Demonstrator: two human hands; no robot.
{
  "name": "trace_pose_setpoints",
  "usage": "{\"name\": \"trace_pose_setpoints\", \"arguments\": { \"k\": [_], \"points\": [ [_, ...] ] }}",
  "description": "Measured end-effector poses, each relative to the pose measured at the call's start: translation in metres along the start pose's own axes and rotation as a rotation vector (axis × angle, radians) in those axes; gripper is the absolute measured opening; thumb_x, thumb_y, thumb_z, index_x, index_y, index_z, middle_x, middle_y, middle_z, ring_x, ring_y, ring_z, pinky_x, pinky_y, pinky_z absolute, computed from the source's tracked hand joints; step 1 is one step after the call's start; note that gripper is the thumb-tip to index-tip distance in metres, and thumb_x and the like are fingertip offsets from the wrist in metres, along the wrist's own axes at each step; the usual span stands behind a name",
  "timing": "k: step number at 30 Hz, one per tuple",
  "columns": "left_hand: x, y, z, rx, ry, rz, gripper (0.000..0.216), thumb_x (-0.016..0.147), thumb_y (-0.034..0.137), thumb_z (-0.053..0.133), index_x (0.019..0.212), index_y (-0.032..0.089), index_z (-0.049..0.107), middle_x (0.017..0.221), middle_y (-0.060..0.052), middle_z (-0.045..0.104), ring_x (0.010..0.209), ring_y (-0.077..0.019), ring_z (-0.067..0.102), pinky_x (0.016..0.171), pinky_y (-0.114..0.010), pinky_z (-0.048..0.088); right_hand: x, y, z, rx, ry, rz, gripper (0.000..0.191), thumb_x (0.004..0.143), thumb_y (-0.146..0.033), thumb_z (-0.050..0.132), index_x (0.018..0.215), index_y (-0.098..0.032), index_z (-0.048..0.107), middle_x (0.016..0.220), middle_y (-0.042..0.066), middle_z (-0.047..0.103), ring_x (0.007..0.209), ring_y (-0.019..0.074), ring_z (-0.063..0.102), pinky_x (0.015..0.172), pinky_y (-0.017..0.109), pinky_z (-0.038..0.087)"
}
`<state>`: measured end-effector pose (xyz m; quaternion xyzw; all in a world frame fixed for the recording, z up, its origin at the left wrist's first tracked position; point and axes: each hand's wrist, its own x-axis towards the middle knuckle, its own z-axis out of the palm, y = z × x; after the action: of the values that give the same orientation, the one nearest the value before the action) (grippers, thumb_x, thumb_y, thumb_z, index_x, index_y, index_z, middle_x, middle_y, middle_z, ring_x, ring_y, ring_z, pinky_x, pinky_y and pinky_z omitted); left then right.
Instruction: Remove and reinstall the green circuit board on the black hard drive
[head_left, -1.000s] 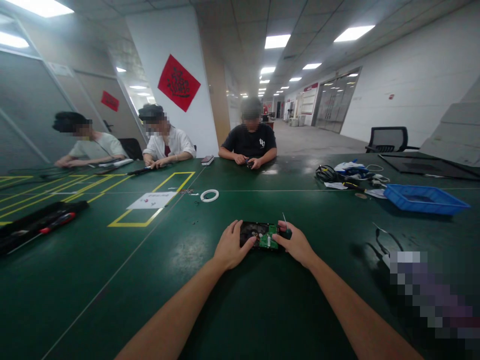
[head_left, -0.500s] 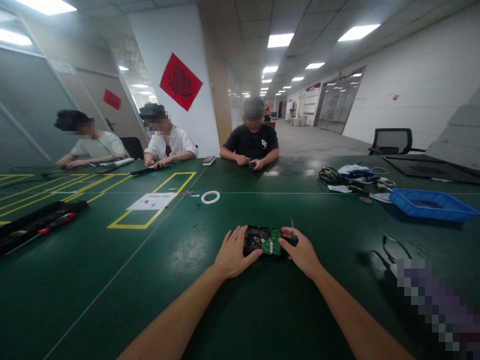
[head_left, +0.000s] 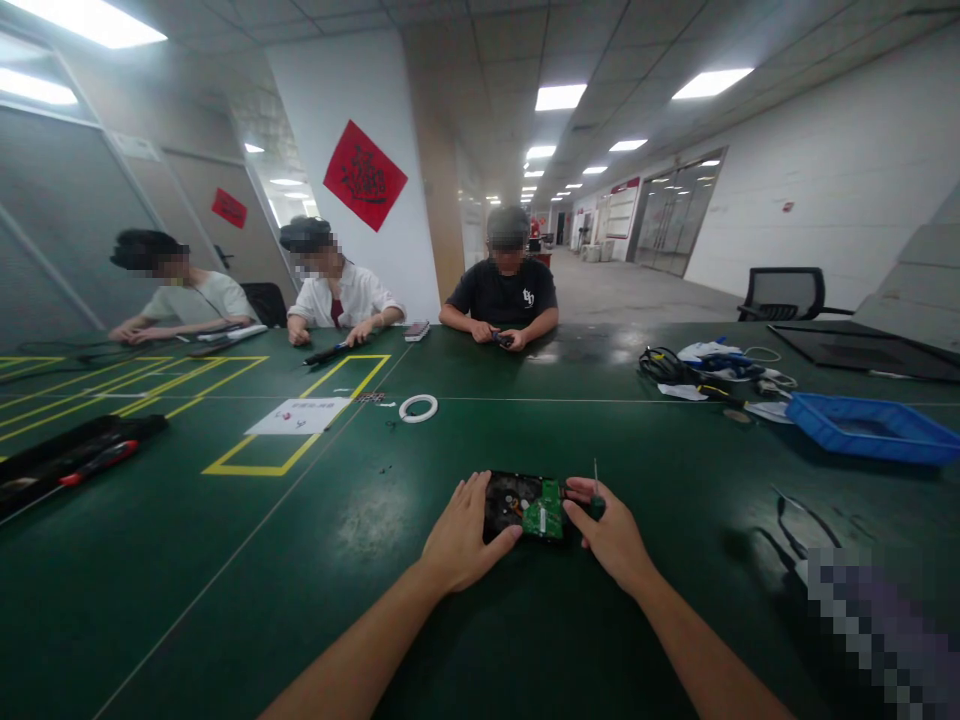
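A hard drive (head_left: 504, 508) lies on the green table in front of me, its green circuit board (head_left: 546, 512) facing up on the right part. My left hand (head_left: 461, 540) grips the drive's left end, with the thumb along the near edge and the fingers at the far left corner. In my right hand (head_left: 616, 530) is a small screwdriver (head_left: 597, 503) with a dark handle, its thin shaft pointing up and away. The fingertips of that hand are close to the drive's right end; whether they touch it I cannot tell.
A white ring (head_left: 418, 408) and a paper sheet (head_left: 298, 415) lie ahead to the left. At far left is a black tool case (head_left: 82, 455). Rightward are a blue tray (head_left: 874, 428), a cable pile (head_left: 712, 365) and a blurred-out object (head_left: 877, 620). Several people sit across the table.
The view has tilted up slightly, so everything sits lower in the picture. My hands keep about the same hold on the drive and screwdriver. A person across has moved a dark object slightly rightward.
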<state>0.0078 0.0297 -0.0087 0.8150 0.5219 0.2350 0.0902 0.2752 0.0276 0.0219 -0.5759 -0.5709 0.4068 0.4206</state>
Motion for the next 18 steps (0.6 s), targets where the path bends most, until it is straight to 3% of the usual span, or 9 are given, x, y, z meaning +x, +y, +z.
{"name": "trace_pose_setpoints", "arguments": {
  "k": [9,18],
  "points": [
    [0.002,0.005,-0.006,-0.012,-0.012,-0.051,0.089,0.092,0.066,0.047,0.158,0.015,0.018,0.159,-0.016,0.035,0.149,-0.0325,0.029,0.123,-0.054,0.025,0.004,0.004,0.001,0.044,0.062,0.023,0.045,0.086,-0.045,0.065,0.123,-0.021,0.063,0.118,0.010,0.071,0.054,0.0120,0.060,0.046,0.028,0.049],
    [-0.015,0.003,0.004,-0.050,-0.045,-0.131,0.100,0.088,0.067,0.055,0.161,0.017,0.008,0.162,-0.015,0.029,0.151,-0.0366,0.022,0.119,-0.056,0.033,-0.009,0.014,-0.004,0.120,0.116,0.116,0.047,0.087,-0.051,0.063,0.122,-0.020,0.064,0.112,0.011,0.071,0.051,0.0113,0.056,0.049,0.030,0.049]
  ]
}}
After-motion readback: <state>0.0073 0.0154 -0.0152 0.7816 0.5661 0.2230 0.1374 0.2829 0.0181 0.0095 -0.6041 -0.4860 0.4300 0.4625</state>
